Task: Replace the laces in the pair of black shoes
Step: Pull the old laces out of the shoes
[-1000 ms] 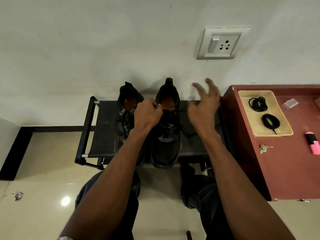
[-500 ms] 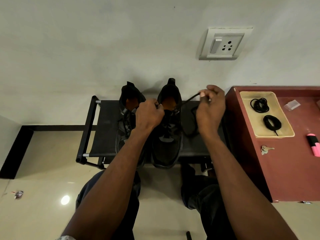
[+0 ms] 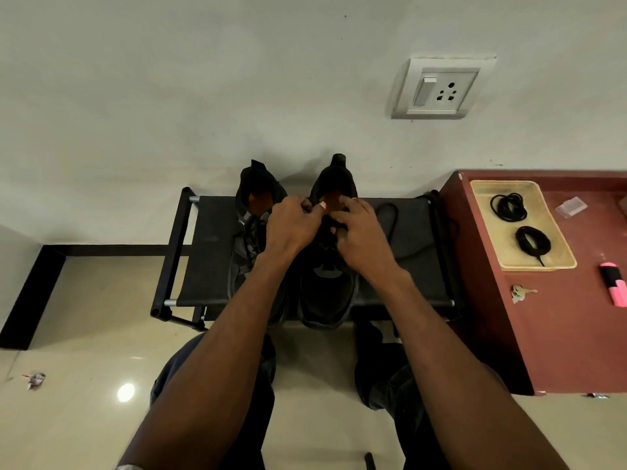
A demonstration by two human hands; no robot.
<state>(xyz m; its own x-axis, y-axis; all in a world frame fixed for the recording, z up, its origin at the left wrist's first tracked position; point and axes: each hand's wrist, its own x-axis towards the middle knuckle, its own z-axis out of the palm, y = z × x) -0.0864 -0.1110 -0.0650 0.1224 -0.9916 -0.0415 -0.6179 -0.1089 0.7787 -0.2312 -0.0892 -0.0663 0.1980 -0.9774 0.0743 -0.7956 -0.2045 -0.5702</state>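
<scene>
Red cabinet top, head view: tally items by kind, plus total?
On the red cabinet:
Tray: 1
Coiled black laces, both in the tray: 2
Keys: 1 bunch
Pink highlighter: 1
Small clear packet: 1
Total: 6

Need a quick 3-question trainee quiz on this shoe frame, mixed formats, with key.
1. True or false: both hands, left hand and right hand, are at the right shoe.
2. How many coiled black laces lie in the tray? A) one B) two C) four
3. Fill in: the keys lie on the red ____.

Key: 1 true; 2 B; 3 cabinet.
</scene>
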